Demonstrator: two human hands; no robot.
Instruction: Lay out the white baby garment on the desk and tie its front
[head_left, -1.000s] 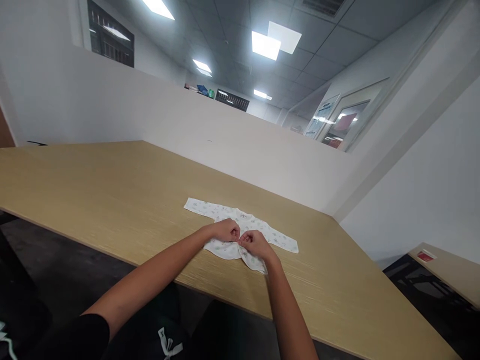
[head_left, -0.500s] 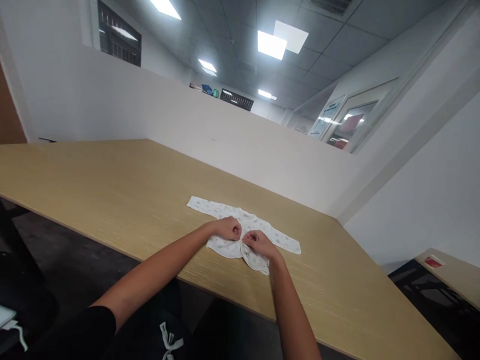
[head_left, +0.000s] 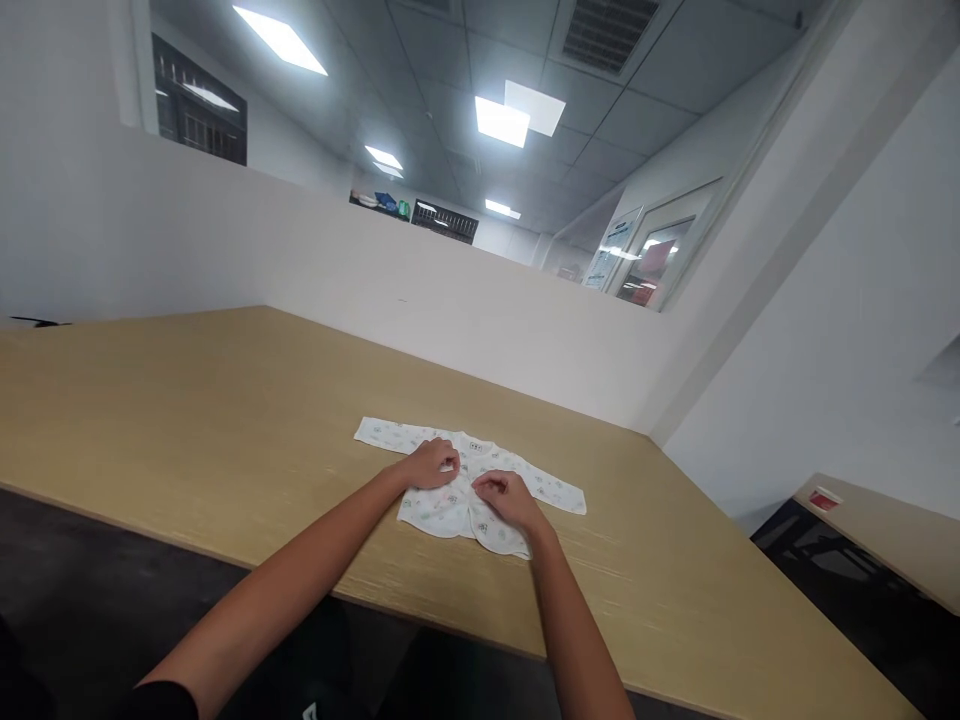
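Two bare forearms reach up from the bottom edge over the near lip of one long wooden table (head_left: 187, 400), and nothing crosses in front of them. There are two hands and one garment. The left hand (head_left: 431, 464) lies on the left half of a small white baby shirt (head_left: 465, 485), fingers curled loosely with the tips pressed down onto the cloth near its middle opening; whether they pinch a fold I cannot tell. The right hand (head_left: 506, 497) rests just beside it on the right half, fingers bent and the tips gathered at the front seam, seemingly nipping the fabric there. The two hands sit close, not quite touching. The shirt lies flat on the table, well in from the near edge, printed with tiny pale motifs, its two sleeves spread out to left and right; the hands cover part of its chest. Behind the table runs one low white partition wall (head_left: 450, 310). To the far right a second wooden desk (head_left: 885, 540) carries one small red item (head_left: 823, 498), too small to identify. Overhead, several ceiling light panels (head_left: 501, 120) glow
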